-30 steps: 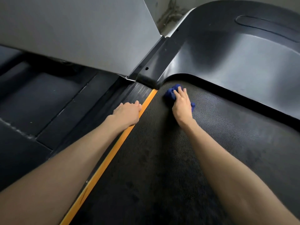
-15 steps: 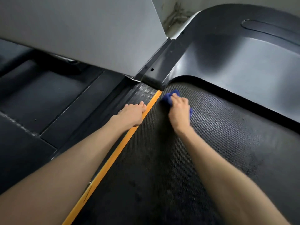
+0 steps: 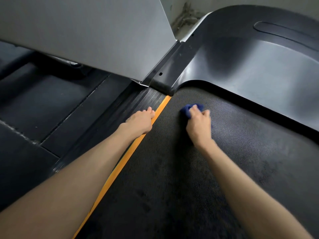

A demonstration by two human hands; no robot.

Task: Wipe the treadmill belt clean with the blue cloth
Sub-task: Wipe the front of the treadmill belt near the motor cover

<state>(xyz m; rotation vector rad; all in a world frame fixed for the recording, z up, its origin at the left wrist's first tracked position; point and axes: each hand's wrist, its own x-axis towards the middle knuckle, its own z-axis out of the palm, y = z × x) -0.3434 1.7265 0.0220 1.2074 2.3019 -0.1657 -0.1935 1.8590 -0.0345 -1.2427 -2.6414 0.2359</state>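
The dark textured treadmill belt (image 3: 198, 178) fills the lower right of the head view. My right hand (image 3: 199, 124) presses a bunched blue cloth (image 3: 187, 109) onto the belt near its front left corner; most of the cloth is hidden under the fingers. My left hand (image 3: 140, 122) rests flat, palm down, on the ribbed side rail (image 3: 146, 100), its fingers touching the orange strip (image 3: 120, 169) that borders the belt.
A black moulded motor cover (image 3: 250, 66) curves around the belt's front end. A grey upright panel (image 3: 86, 35) slants over the left side. Dark floor mats (image 3: 43, 104) lie left of the rail. A stained wall corner (image 3: 184, 18) shows at the top.
My right hand has pulled the cloth back from the front corner and shifted slightly right along the belt. The left hand stays on the rail.
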